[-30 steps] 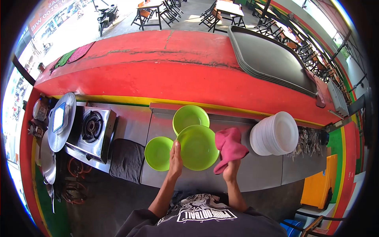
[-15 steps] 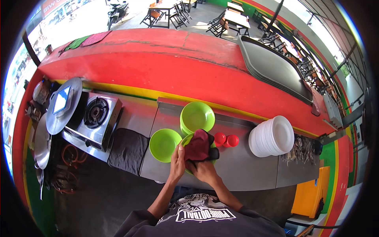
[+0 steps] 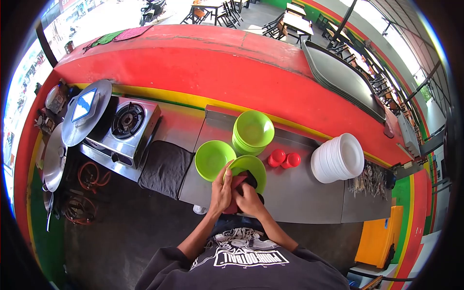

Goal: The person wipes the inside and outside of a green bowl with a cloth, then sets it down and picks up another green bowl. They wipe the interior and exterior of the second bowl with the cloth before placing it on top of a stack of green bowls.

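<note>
Maroon cloth (image 3: pixel 239 183) sits bunched under the person's right hand (image 3: pixel 251 201), whose fingers are closed around it and press it into a green plate (image 3: pixel 253 169). The plate is tilted up off the near part of the steel counter (image 3: pixel 299 195), just in front of the person's chest. The left hand (image 3: pixel 221 186) clasps the plate's left rim, fingers laid long against the edge. By the look of it, the step in hand is wiping this one plate. Further wiping would call for the left hand to hold the rim steady while the cloth travels round the inner face. Just beyond the left hand lies one single green dish (image 3: pixel 211 158), flat on the counter and touching or nearly touching the held plate. Past the held plate on the right are two small red cups (image 3: pixel 284 159), side by side. Behind these stands one stack of green bowls (image 3: pixel 253 132); several rims show, but I cannot tell how many. To the right leans one stack of white plates (image 3: pixel 338 157), too many to count, with a heap of cutlery (image 3: pixel 369 181) beside it. On the left are one dark mat (image 3: pixel 164 169) and one gas burner (image 3: pixel 126 126). Farthest off, a pile of grey trays (image 3: pixel 340 79) rests on the red ledge (image 3: pixel 217 67).
</note>
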Demonstrator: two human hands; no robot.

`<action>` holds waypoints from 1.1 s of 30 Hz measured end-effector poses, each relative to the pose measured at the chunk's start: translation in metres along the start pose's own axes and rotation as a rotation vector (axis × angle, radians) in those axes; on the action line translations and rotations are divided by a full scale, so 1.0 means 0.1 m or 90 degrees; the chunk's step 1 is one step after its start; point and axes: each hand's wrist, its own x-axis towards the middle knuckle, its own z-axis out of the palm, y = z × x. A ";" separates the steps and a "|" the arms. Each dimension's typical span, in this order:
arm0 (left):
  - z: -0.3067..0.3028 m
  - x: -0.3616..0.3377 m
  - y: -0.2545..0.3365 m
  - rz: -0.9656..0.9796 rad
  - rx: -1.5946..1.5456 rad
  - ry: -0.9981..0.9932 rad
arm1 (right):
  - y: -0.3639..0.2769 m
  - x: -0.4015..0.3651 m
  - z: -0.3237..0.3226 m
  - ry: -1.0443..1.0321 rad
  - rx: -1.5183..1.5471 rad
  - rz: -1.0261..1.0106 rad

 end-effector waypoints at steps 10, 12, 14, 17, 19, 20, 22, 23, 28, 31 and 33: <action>-0.11 -0.19 0.08 0.014 0.070 0.069 | 0.12 0.35 0.12 0.215 -0.398 -0.185; -0.13 -0.20 0.07 0.029 0.097 0.090 | 0.17 0.28 0.10 0.159 -0.441 -0.097; -0.17 -0.23 0.01 -0.001 0.135 0.096 | -0.01 0.17 0.05 0.064 -0.456 0.028; -0.21 -0.23 -0.02 0.044 0.153 0.100 | -0.03 0.03 0.01 -0.110 -0.445 0.027; -0.20 -0.21 -0.01 0.050 0.097 0.082 | 0.02 0.03 0.06 -0.149 -0.293 0.013; -0.19 -0.20 0.00 0.026 0.043 0.067 | 0.08 0.05 0.08 -0.166 -0.217 0.006; -0.16 -0.17 0.04 0.007 -0.010 0.043 | 0.22 0.12 0.21 -0.105 -0.048 0.026; -0.15 -0.14 0.09 0.015 -0.010 0.037 | 0.20 0.17 0.25 -0.056 0.072 0.037; -0.10 -0.10 0.06 0.019 -0.026 0.025 | 0.11 0.37 0.18 0.132 0.248 -0.007; -0.08 -0.11 -0.07 0.035 0.000 0.044 | 0.05 0.37 0.11 0.152 0.139 -0.033; -0.07 -0.09 -0.09 0.062 0.034 0.057 | 0.05 0.34 0.12 0.126 0.103 -0.044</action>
